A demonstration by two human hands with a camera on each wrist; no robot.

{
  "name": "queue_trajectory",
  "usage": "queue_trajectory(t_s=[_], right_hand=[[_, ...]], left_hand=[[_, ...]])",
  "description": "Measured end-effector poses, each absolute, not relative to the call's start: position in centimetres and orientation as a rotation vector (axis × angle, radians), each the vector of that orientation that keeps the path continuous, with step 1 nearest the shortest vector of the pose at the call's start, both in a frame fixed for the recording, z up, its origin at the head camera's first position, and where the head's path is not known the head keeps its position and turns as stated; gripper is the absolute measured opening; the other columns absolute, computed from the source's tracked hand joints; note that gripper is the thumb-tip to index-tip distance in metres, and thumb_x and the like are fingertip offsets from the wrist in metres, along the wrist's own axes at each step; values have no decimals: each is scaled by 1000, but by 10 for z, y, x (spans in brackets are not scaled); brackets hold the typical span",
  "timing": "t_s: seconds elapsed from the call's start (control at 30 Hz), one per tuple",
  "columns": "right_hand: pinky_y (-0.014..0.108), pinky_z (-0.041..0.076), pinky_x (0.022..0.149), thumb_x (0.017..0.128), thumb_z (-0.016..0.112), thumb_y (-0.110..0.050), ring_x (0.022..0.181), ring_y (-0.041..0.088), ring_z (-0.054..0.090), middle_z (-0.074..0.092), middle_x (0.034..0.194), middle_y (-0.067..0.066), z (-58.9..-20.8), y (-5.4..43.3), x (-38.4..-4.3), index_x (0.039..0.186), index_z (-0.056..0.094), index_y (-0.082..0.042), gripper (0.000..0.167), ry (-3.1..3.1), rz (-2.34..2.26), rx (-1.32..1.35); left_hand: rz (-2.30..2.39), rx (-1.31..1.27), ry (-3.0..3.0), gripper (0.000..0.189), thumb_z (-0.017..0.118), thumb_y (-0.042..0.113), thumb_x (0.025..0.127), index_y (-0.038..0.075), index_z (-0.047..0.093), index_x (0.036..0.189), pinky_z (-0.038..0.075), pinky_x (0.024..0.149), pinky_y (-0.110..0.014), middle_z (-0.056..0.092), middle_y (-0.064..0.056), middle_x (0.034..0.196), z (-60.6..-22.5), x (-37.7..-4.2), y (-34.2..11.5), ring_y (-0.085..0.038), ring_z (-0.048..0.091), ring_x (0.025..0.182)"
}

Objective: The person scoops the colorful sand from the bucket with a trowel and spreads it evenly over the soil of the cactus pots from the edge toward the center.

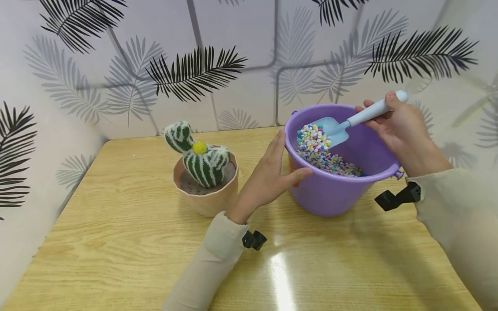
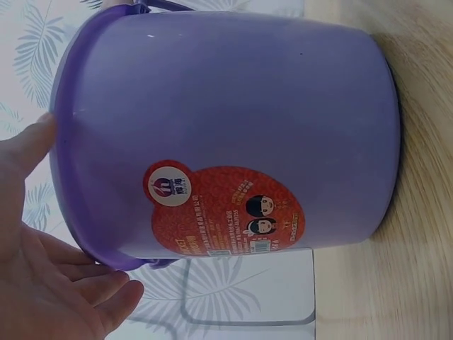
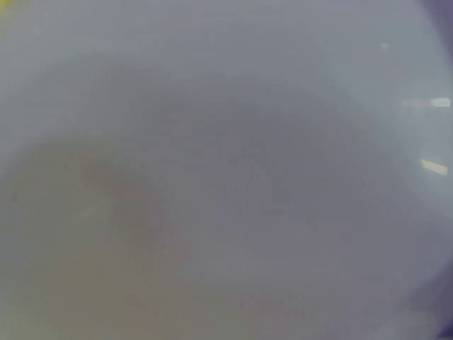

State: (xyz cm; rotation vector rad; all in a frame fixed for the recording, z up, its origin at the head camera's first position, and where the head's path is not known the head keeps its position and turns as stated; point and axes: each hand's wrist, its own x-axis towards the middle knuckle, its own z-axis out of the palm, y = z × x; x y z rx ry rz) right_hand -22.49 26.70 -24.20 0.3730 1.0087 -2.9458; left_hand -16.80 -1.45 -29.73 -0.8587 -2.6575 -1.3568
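A purple bucket (image 1: 323, 194) stands on the table with multicoloured pebbles (image 1: 338, 164) in its bottom. My right hand (image 1: 404, 125) grips the white handle of a light blue trowel (image 1: 334, 131) over the bucket. Its blade bears a heap of the same small pebbles (image 1: 313, 137), tilted down inside the rim. At the bucket's left side, my left hand (image 1: 270, 175) rests against the rim, fingers extended and thumb at the edge. The left wrist view shows that hand (image 2: 42, 248) beside the bucket wall (image 2: 233, 92), which carries a red label (image 2: 226, 212). A pale blur fills the right wrist view.
Left of the bucket stands a potted cactus (image 1: 206, 166) with a yellow flower, in a peach pot (image 1: 210, 201) with grey soil. Both are on a wood-grain table (image 1: 128, 246). Behind it rises a wall (image 1: 241, 39) patterned with leaves.
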Motion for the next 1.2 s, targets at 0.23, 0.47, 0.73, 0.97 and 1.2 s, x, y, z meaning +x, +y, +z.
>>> queue_trajectory(t_s=[0.23,0.47,0.73,0.97,1.2], right_hand=[[47,40,105,97,49,-17,103,38,60,44,115,19,-239,270,-218,113,49,-18,16,927,-2975,367],[45,33,109,96,51,-14,120,38,51,47,117,17,-235,271,-214,113,52,-15,17,883,-3047,393],[44,32,111,96,51,-14,125,35,47,44,124,16,-241,269,-212,116,51,-21,21,794,-3071,407],[42,31,112,96,51,-16,126,35,47,45,125,16,-243,268,-211,118,49,-25,23,747,-3089,398],[44,35,110,97,51,-17,121,37,50,47,121,15,-242,265,-211,117,47,-24,22,726,-3106,405]], left_hand=[[-1337,-868,-2648,92,61,44,91,11,4,154,20,117,-43,9,-7,161,-296,-162,-17,-19,11,148],[-1322,-908,-2594,84,60,39,93,10,10,154,21,117,-42,15,-9,159,-295,-161,-18,-19,16,147],[-1314,-929,-2590,79,57,37,95,12,11,154,22,117,-43,15,-6,159,-295,-157,-23,-17,16,146],[-1320,-918,-2598,73,57,35,96,9,19,153,25,116,-42,20,-8,158,-293,-152,-27,-19,21,145],[-1291,-842,-2667,71,57,36,95,7,24,151,24,117,-41,22,-9,157,-294,-148,-33,-22,22,145]])
